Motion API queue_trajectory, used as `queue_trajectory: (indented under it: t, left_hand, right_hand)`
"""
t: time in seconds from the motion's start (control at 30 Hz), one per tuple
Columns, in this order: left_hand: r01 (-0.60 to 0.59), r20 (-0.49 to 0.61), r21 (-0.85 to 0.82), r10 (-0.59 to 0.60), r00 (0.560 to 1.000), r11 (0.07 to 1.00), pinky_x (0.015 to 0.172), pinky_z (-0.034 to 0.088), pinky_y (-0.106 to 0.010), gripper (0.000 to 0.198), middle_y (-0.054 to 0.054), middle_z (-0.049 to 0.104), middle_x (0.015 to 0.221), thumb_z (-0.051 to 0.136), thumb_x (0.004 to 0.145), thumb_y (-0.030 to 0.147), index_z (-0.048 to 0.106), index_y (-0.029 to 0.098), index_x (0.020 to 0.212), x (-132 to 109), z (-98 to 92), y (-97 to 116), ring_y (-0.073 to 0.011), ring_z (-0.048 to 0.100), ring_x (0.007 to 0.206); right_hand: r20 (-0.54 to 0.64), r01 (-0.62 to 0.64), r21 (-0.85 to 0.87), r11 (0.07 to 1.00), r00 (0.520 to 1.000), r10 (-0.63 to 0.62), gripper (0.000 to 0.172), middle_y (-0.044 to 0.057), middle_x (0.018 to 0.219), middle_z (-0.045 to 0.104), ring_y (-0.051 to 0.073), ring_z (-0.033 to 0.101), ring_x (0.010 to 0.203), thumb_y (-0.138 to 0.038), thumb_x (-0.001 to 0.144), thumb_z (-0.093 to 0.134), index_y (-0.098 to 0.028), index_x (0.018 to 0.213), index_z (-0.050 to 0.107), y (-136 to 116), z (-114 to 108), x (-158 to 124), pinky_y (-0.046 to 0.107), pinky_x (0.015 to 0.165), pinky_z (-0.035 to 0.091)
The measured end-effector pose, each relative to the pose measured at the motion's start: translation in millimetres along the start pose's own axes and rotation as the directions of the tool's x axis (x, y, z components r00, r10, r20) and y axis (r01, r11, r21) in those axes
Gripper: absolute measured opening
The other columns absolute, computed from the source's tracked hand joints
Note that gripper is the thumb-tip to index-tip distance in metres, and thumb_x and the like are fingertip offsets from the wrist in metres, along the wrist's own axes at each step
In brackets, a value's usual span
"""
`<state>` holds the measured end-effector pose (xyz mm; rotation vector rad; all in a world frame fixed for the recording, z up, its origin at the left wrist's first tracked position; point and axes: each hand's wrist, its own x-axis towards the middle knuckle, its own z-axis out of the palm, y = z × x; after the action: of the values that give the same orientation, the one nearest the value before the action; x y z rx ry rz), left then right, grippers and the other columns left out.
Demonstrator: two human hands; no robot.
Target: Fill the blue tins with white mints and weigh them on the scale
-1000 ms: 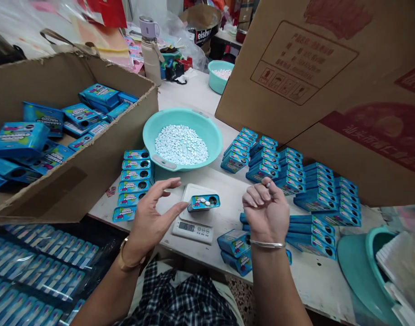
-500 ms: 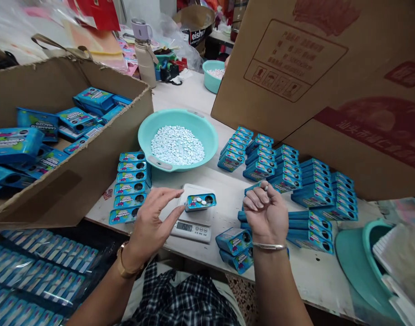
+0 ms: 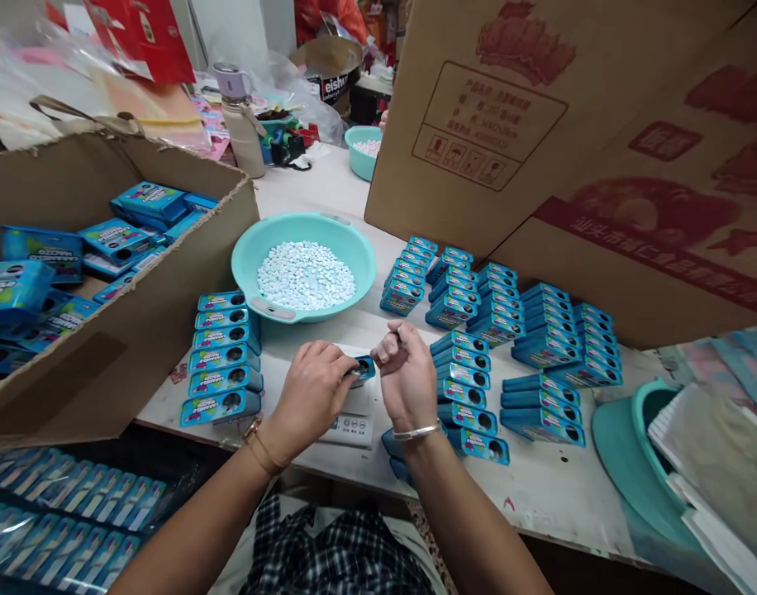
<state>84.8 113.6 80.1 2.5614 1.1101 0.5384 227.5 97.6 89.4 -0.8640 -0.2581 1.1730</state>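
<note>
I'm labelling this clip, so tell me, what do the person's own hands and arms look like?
The left hand and right hand are ungloved, the forearms bare of sleeves. A gold-coloured band circles the left wrist; a plain, slim silver bangle circles the right.

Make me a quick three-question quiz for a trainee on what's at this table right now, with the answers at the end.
1. True or false: the right hand has its fingers curled toward its palm.
2. What lies in the turquoise bowl just beyond the scale? (a) bottles (b) small white pieces (c) red bags
3. Fill in: the ____ hand partly covers the blue container on the scale.

Key: 1 true; 2 b, small white pieces; 3 left hand.
</note>
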Motion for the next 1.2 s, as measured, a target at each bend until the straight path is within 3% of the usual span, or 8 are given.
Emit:
queue_trajectory:
  t: [0.2, 0.37, 0.53, 0.67, 0.73, 0.9, 1.07, 1.2]
  left_hand:
    - [0.045, -0.087, -0.102, -0.054, 0.995, 0.994, 0.084, 0.042, -0.040, 0.004, -0.004, 0.064, 0.085, 0.060, 0.087, 0.020, 0.063, 0.019, 0.090, 9.2, 7.7, 5.6, -0.0224, 0.054, 0.089]
    - [0.078, -0.229, -0.315, -0.156, 0.961, 0.946, 0.084, 0.045, -0.036, 0.006, -0.004, 0.064, 0.089, 0.059, 0.088, 0.016, 0.063, 0.019, 0.091, 3.2, 5.3, 3.7, -0.0199, 0.057, 0.090]
    - [0.174, -0.407, -0.506, -0.411, 0.815, 0.845, 0.088, 0.047, -0.031, 0.009, -0.001, 0.065, 0.095, 0.062, 0.087, 0.023, 0.065, 0.022, 0.096, -31.6, -4.7, -9.7, -0.0168, 0.061, 0.092]
    - [0.260, -0.389, -0.641, -0.598, 0.700, 0.722, 0.091, 0.046, -0.031, 0.015, -0.002, 0.066, 0.098, 0.065, 0.085, 0.027, 0.065, 0.022, 0.099, -68.2, 4.7, -17.0, -0.0173, 0.062, 0.095]
    - [0.283, -0.365, -0.683, -0.650, 0.667, 0.674, 0.094, 0.046, -0.033, 0.017, -0.003, 0.066, 0.101, 0.065, 0.085, 0.028, 0.065, 0.021, 0.101, -82.7, 14.0, -17.3, -0.0182, 0.062, 0.098]
    - [0.323, -0.315, -0.658, -0.638, 0.703, 0.680, 0.097, 0.046, -0.036, 0.023, -0.004, 0.066, 0.103, 0.064, 0.085, 0.029, 0.064, 0.021, 0.107, -99.5, 28.5, -13.4, -0.0194, 0.062, 0.101]
    - [0.314, -0.317, -0.615, -0.591, 0.742, 0.724, 0.099, 0.045, -0.037, 0.023, -0.003, 0.066, 0.100, 0.062, 0.088, 0.026, 0.062, 0.023, 0.111, -101.0, 21.1, -11.0, -0.0180, 0.061, 0.100]
    - [0.298, -0.335, -0.590, -0.563, 0.756, 0.751, 0.098, 0.044, -0.038, 0.023, -0.002, 0.065, 0.097, 0.062, 0.088, 0.024, 0.062, 0.024, 0.111, -99.3, 15.0, -11.0, -0.0175, 0.060, 0.098]
  right_hand:
    - [0.009, 0.097, -0.058, 0.994, 0.995, -0.096, 0.012, -0.003, 0.068, 0.055, 0.009, 0.052, 0.066, -0.029, 0.084, 0.059, -0.019, 0.081, 0.063, 14.0, 5.2, -2.7, 0.024, 0.067, 0.042]
    - [-0.028, 0.111, -0.050, 0.993, 0.993, -0.112, 0.012, -0.002, 0.074, 0.057, 0.010, 0.055, 0.071, -0.030, 0.082, 0.061, -0.019, 0.078, 0.063, 18.1, 6.1, -8.3, 0.025, 0.073, 0.045]
    - [-0.074, 0.124, -0.026, 0.992, 0.989, -0.126, 0.009, -0.002, 0.073, 0.057, 0.010, 0.055, 0.070, -0.027, 0.081, 0.062, -0.019, 0.078, 0.064, 14.7, 5.2, -6.5, 0.026, 0.078, 0.048]
    - [-0.110, -0.003, 0.096, 0.995, 0.994, 0.014, 0.006, -0.004, 0.068, 0.052, 0.008, 0.051, 0.062, -0.023, 0.080, 0.059, -0.019, 0.076, 0.061, -1.7, -1.6, -1.1, 0.023, 0.068, 0.049]
    - [-0.118, -0.074, 0.150, 0.986, 0.989, 0.092, 0.005, -0.004, 0.067, 0.050, 0.007, 0.049, 0.059, -0.021, 0.080, 0.058, -0.018, 0.076, 0.060, -10.6, -6.6, 1.7, 0.021, 0.062, 0.047]
    - [-0.104, -0.064, 0.101, 0.993, 0.992, 0.075, 0.004, -0.004, 0.069, 0.050, 0.007, 0.050, 0.061, -0.022, 0.078, 0.062, -0.017, 0.078, 0.061, -21.9, -17.9, 2.3, 0.020, 0.061, 0.047]
    - [-0.055, -0.002, -0.098, 0.995, 0.998, -0.003, 0.009, -0.005, 0.070, 0.047, 0.007, 0.046, 0.060, -0.027, 0.078, 0.068, -0.019, 0.082, 0.065, -23.7, -25.5, -3.3, 0.019, 0.059, 0.043]
    - [0.001, 0.116, -0.329, 0.937, 0.993, -0.122, 0.014, -0.003, 0.070, 0.049, 0.009, 0.046, 0.062, -0.032, 0.080, 0.067, -0.020, 0.088, 0.069, -21.6, -32.0, -7.3, 0.023, 0.061, 0.042]
